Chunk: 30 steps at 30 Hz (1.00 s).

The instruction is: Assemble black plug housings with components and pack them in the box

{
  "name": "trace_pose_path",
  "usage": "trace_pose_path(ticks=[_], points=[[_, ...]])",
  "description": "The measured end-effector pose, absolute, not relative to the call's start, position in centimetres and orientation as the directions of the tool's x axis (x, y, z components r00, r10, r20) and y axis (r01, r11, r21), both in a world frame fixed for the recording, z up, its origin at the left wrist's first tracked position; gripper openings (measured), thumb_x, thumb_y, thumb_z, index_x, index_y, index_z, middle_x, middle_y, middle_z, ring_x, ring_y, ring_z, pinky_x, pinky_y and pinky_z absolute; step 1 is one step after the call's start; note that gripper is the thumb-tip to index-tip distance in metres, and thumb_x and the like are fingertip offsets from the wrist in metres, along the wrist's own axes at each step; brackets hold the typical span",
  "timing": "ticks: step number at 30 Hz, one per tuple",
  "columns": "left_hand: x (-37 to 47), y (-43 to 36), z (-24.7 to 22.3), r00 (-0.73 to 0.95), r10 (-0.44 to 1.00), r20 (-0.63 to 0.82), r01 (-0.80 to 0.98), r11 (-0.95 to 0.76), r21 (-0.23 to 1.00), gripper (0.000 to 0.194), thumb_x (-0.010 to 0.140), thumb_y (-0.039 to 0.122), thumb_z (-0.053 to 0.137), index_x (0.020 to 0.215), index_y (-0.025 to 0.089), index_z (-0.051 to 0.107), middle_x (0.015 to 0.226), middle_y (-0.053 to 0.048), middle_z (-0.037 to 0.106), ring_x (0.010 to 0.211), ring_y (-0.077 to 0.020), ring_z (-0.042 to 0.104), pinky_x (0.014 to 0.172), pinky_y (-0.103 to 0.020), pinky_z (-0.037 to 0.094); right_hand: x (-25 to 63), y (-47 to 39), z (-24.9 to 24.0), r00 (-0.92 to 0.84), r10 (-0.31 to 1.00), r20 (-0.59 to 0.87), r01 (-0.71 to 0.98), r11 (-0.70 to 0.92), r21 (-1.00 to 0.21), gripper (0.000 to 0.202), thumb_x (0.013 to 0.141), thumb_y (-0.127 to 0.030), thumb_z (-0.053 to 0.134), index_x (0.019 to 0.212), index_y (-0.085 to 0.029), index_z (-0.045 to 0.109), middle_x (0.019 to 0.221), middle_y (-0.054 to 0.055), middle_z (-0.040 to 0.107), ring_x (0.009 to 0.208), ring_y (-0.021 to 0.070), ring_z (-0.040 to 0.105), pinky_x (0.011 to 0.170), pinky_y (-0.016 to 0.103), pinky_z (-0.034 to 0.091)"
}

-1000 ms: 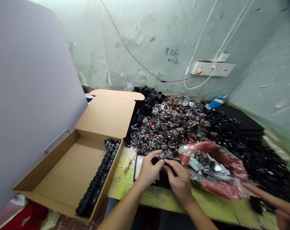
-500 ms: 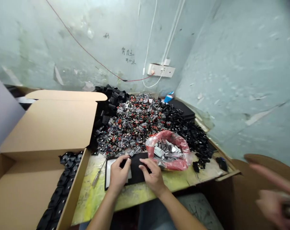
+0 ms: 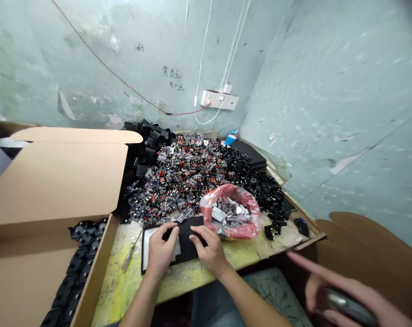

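My left hand is over the white left part of a black mat, thumb and index finger curved and apart. Between those fingers only a dark area shows. My right hand hovers over the mat's right part, fingers apart and nothing between them. Just right of it stands a red plastic bag filled with metal pieces. Behind the mat lies a large heap of small circuit boards. A screwdriver rests left of the mat.
An open cardboard box at left holds rows of black housings. Black parts are heaped at right. Another person's hand points in from the lower right, holding a dark object. A power strip hangs on the wall.
The other person's hand has moved left, further into view. The whole view has shifted slightly to the right. My hands keep nearly the same pose over the mat.
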<state>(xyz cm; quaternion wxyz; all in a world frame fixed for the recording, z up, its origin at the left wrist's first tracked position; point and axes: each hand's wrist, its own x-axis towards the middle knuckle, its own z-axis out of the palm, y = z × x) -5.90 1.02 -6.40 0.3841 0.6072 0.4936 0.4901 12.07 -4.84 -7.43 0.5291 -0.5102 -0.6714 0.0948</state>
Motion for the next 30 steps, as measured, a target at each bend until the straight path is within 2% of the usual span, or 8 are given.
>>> trace_pose_path(ticks=[8,16,30], points=[[-5.67,0.93,-6.04,0.031,0.978,0.205,0.214,-0.206,0.955,0.024,0.087,0.044,0.073,0.095,0.022,0.081,0.096,-0.006,0.082,0.086,-0.0254,0.076,0.085,-0.036,0.060,12.18,-4.93,-7.34,0.094,0.800,0.593,0.600,0.430,-0.675,0.021,0.103,-0.025,0.065,0.122,-0.025,0.074,0.106,0.008,0.079,0.097,0.0230,0.076,0.087,0.037,0.064],[-5.88,0.83,-6.09,0.031,0.976,0.214,0.202,-0.215,0.955,0.023,0.087,0.044,0.073,0.091,0.023,0.082,0.089,-0.006,0.081,0.080,-0.0249,0.075,0.078,-0.035,0.060,11.82,-4.84,-7.21,0.086,0.769,0.633,0.606,0.464,-0.646,0.021,0.102,-0.022,0.065,0.121,-0.025,0.074,0.105,0.008,0.080,0.096,0.0239,0.077,0.086,0.038,0.065],[-5.64,0.12,-5.64,0.029,0.978,0.209,0.223,-0.210,0.952,0.019,0.088,0.038,0.071,0.092,0.022,0.081,0.092,-0.006,0.082,0.089,-0.0247,0.075,0.088,-0.036,0.059,12.01,-5.40,-7.62,0.078,0.794,0.602,0.581,0.454,-0.675,0.020,0.104,-0.025,0.065,0.121,-0.024,0.074,0.106,0.008,0.079,0.097,0.0239,0.077,0.086,0.037,0.064]])
